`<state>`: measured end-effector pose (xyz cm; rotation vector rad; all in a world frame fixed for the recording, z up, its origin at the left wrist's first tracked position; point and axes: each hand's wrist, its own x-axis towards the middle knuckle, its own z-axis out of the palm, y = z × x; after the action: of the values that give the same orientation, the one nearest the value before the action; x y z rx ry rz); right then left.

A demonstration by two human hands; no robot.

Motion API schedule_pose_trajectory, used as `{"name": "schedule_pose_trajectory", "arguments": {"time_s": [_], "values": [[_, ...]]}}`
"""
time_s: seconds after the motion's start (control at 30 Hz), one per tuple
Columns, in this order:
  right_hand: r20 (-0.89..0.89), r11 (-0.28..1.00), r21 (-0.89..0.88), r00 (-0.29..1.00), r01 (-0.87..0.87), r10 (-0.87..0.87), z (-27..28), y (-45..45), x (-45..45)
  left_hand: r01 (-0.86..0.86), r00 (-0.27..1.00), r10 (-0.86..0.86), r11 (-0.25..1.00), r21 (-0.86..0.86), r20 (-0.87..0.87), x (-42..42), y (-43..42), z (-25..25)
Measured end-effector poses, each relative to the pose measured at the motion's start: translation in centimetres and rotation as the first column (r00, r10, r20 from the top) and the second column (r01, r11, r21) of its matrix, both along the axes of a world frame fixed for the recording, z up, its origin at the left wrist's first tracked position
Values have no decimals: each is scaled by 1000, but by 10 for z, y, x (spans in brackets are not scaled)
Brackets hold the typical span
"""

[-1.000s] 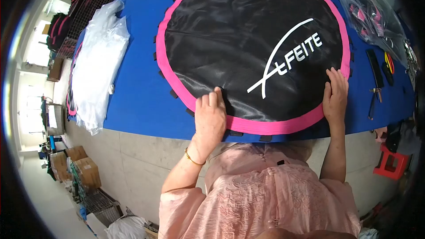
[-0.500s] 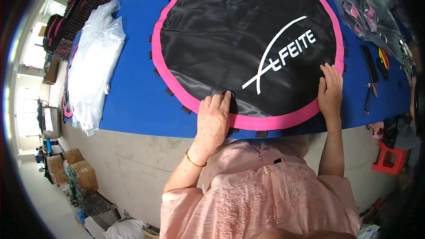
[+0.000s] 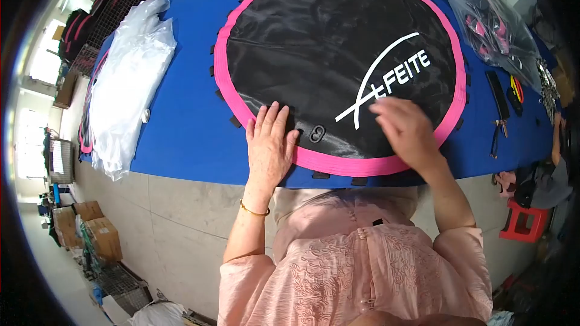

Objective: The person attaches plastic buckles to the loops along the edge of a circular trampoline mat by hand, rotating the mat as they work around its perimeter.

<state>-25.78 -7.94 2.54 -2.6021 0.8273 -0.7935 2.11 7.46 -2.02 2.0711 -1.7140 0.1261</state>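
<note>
A round black mat (image 3: 314,42) with a pink border and white lettering lies flat on a blue table (image 3: 181,115). Short black tabs stick out around its rim. My left hand (image 3: 267,142) rests flat on the lower left of the mat, across the pink border, with its fingers stretched out. Just right of its thumb is a small black looped plastic piece (image 3: 317,133) lying on the mat. Over the lower right part, below the lettering, my right hand (image 3: 406,130) is slightly blurred, its fingers loosely bent and apart, with nothing visible in them.
Clear plastic bags (image 3: 130,84) lie at the table's left. At the upper right is a bag with pink and black contents (image 3: 492,24). Black-handled tools (image 3: 499,96) and a black item with yellow and red parts (image 3: 515,95) lie to the right. A red stool (image 3: 524,220) stands on the floor.
My left hand has shifted left and flattened, uncovering the looped black piece. My right hand has left the right border and moved left over the mat. The view has shifted slightly.
</note>
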Motion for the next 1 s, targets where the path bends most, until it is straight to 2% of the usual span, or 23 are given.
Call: {"name": "schedule_pose_trajectory", "arguments": {"time_s": [0.03, 0.07, 0.13, 0.27, 0.33, 0.43, 0.67, 0.73, 0.93, 1.0], "values": [[60, 993, 21, 992, -115, 113, 0, 5, 16, 3, 1000, -1, 998, 66, -26, 1, 2, -6], [65, 978, -4, 975, -210, 210, 1, 10, 30, 0, 1000, -2, 997, 78, 21, 2, 3, -15], [58, 949, 49, 949, -312, 309, -2, 18, 52, -9, 1000, 9, 997, 75, -3, 1, 3, -15], [-24, 908, 69, 910, -413, 415, -11, 20, 75, -24, 1000, 24, 999, 33, -7, -2, 2, -18], [-90, 888, 156, 889, -433, 449, -16, 16, 82, -24, 1000, 24, 999, 28, 1, -3, 2, -18], [-79, 869, 231, 882, -437, 465, -20, 9, 89, -28, 999, 28, 1000, 3, -23, -4, 2, -17], [-57, 855, 283, 882, -435, 468, -16, -1, 113, -33, 998, 32, 999, -20, -51, -4, 1, -16], [-19, 836, 371, 897, -404, 442, -13, -5, 123, -31, 998, 30, 999, -23, -50, -4, 1, -15], [51, 839, 358, 906, -410, 421, -24, -13, 147, -42, 998, 41, 999, -16, -53, -6, 1, -14], [58, 851, 379, 927, -364, 371, -27, -14, 150, -56, 996, 55, 998, -16, -77, -5, 1, -15]]}}
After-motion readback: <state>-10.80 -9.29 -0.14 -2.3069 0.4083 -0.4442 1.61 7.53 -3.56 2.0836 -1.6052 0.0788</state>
